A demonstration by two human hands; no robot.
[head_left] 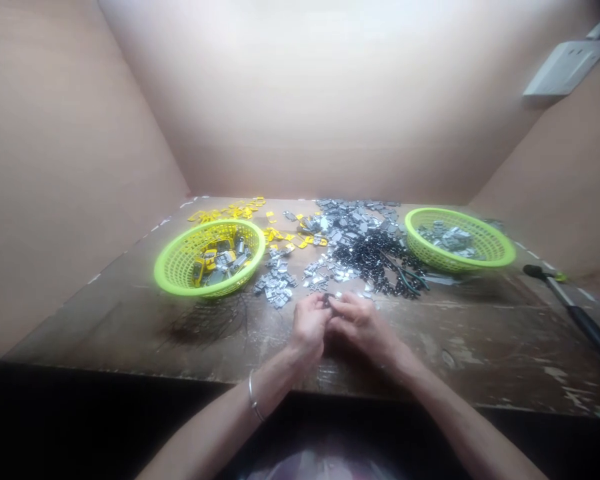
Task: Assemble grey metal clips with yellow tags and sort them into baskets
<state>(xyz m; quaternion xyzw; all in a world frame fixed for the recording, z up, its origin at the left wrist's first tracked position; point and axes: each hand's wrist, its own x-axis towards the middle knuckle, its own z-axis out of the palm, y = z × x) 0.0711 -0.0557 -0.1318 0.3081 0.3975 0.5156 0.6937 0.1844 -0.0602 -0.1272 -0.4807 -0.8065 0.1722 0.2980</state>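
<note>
My left hand (310,323) and my right hand (360,323) meet over the front middle of the table, fingertips together. Between them is a small dark piece (327,301), mostly covered by the fingers; its kind is too small to make out. Both hands are closed around it. Just beyond them lie a heap of small black parts (367,257) and loose silver-grey metal pieces (276,283). Green-handled pliers (404,277) rest on the black heap, to the right of my right hand.
A green basket (167,272) at left holds yellow and grey parts. Another green basket (505,252) at right holds grey pieces. Yellow parts (230,211) and grey plates (355,220) lie at the back. A black-handled tool (587,327) lies far right. Walls enclose the wooden table (460,333).
</note>
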